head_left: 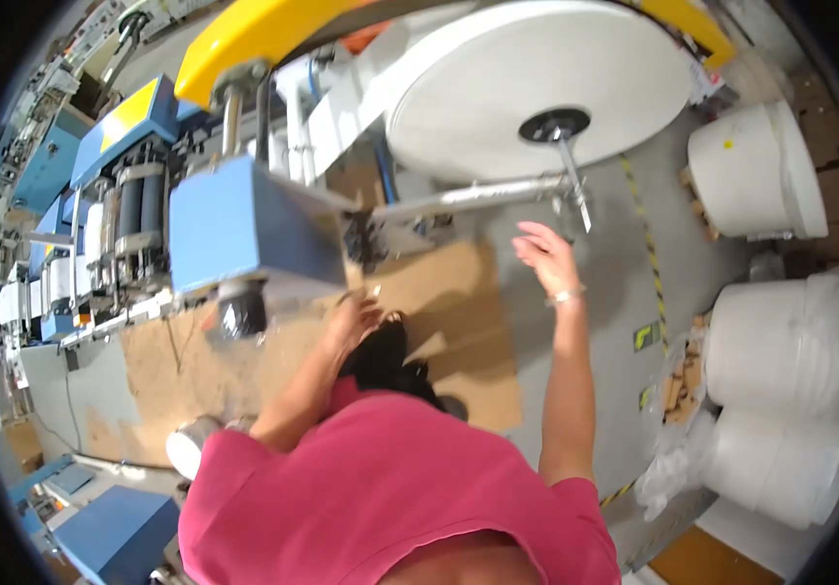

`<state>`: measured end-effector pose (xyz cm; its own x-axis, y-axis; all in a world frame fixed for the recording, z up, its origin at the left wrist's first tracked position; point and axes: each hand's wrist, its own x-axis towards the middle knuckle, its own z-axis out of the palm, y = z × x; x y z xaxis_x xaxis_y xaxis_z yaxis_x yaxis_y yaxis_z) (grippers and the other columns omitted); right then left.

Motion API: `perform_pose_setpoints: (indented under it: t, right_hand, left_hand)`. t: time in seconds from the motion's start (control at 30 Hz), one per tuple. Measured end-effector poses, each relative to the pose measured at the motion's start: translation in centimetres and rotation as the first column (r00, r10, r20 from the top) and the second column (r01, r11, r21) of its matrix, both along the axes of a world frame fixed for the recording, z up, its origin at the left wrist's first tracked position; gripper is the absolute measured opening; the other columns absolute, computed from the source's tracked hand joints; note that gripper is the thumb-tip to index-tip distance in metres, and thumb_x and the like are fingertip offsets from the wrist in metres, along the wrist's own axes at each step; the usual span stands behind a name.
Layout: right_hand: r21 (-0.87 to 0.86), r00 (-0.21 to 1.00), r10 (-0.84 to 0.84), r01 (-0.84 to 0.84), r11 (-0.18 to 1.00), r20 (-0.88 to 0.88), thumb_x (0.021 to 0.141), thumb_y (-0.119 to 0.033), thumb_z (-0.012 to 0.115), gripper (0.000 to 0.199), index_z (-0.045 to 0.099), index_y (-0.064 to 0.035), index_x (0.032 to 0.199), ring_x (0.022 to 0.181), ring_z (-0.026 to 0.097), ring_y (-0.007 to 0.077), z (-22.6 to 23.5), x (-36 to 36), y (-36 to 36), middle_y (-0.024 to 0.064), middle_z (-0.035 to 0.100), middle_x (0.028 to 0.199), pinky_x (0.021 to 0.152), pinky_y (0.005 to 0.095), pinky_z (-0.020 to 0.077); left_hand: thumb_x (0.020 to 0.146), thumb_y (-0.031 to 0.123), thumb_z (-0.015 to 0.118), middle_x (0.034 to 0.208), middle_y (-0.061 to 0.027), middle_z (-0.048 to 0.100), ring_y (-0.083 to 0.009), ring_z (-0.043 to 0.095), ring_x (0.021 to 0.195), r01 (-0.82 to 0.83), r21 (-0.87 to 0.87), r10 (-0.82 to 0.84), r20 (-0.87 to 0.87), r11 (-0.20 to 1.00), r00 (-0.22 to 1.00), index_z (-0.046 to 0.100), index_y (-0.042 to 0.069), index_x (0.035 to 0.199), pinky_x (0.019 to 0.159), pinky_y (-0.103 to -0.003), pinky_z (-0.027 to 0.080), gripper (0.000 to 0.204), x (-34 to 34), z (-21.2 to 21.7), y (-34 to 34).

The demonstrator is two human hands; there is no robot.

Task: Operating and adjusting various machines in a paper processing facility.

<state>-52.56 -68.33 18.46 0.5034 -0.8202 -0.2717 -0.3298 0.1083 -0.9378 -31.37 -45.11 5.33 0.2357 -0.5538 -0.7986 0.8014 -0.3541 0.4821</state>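
My left hand [353, 320] is low beside the blue machine housing [229, 229], its fingers curled together. A small pale bit shows at its fingertips, too small to name. My right hand [546, 257] is raised in front of the machine, fingers stretched out and nothing in them. Nearest to it is the metal shaft [575, 185] that comes out of the black hub [553, 125] of a large white paper roll [497, 73]. A gap shows between that hand and the shaft.
A yellow curved arm [244, 39] crosses above the blue housing. Rollers [137, 214] line the machine at the left. Wrapped white rolls [775, 341] stand on pallets at the right, past yellow-black floor tape [646, 244]. Brown board [468, 331] covers the floor near my feet.
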Motion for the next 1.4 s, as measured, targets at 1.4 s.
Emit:
perform_pose_setpoints:
  t: [1.4]
  right_hand:
    - [-0.834,0.913,0.179,-0.237,-0.498,-0.366,0.063,-0.037,0.064,0.046,0.053,-0.0172,0.103,0.094,0.048,0.0129,9.1,19.6,-33.6,-0.0045,0.052,0.1,0.077,0.028,0.0356]
  left_hand:
    - [0.079,0.032,0.049,0.08,-0.0109,0.053,-0.0167,0.052,0.058,-0.958,0.057,0.877,0.39,0.28,0.279,0.044,0.003,0.1,0.052,-0.029,0.044,0.037,-2.7,-1.6,-10.7]
